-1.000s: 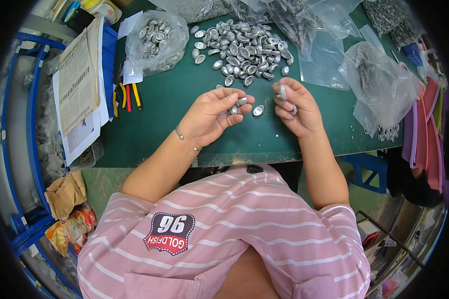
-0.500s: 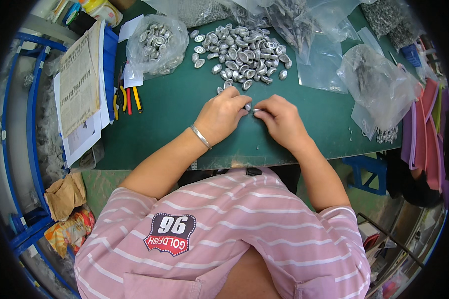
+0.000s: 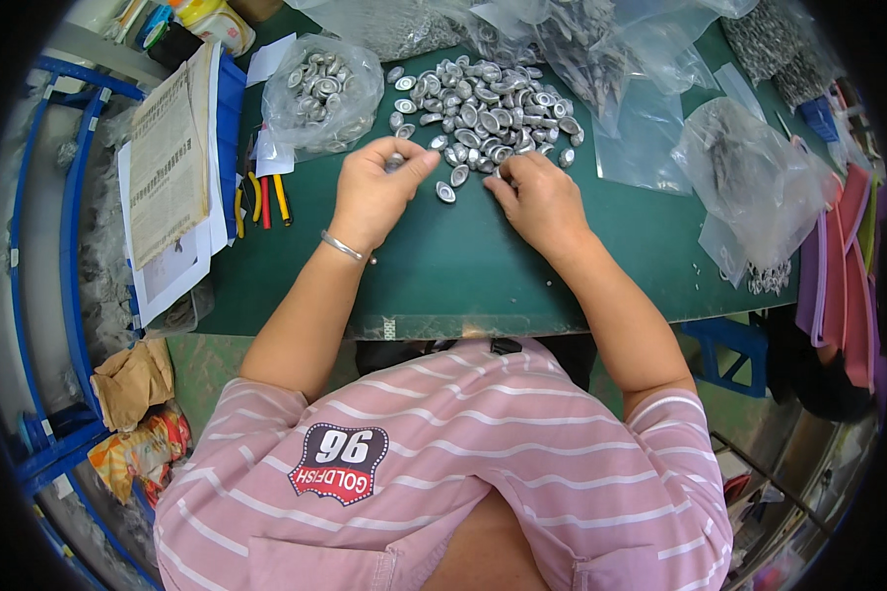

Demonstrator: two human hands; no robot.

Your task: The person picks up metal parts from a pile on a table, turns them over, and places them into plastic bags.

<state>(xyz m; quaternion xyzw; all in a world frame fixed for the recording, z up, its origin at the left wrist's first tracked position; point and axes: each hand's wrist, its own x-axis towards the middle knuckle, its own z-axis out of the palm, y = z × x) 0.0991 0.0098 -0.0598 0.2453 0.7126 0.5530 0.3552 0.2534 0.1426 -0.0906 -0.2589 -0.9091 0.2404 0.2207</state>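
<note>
A heap of silver oval metal pieces (image 3: 483,108), dished like small cups, lies on the green table (image 3: 443,266). To the left of the heap, my left hand (image 3: 376,192) is closed with one oval metal piece (image 3: 394,163) at its thumb and fingers. My right hand (image 3: 540,202) reaches the near edge of the heap. Its thumb and fingertips are bent together there, and what they hold, if anything, is too small to make out. Between the hands a loose oval metal piece (image 3: 445,192) rests on the table.
Left of the heap stands a clear bag of similar metal pieces (image 3: 320,89). Pliers (image 3: 251,202) and papers (image 3: 172,167) lie farther left. Plastic bags (image 3: 601,59) crowd the back, and a crumpled clear bag (image 3: 744,167) lies at the right.
My hands have moved apart from their meeting point: the left went left, the right went up to the heap's near edge. Another oval piece now lies loose in front of the heap.
</note>
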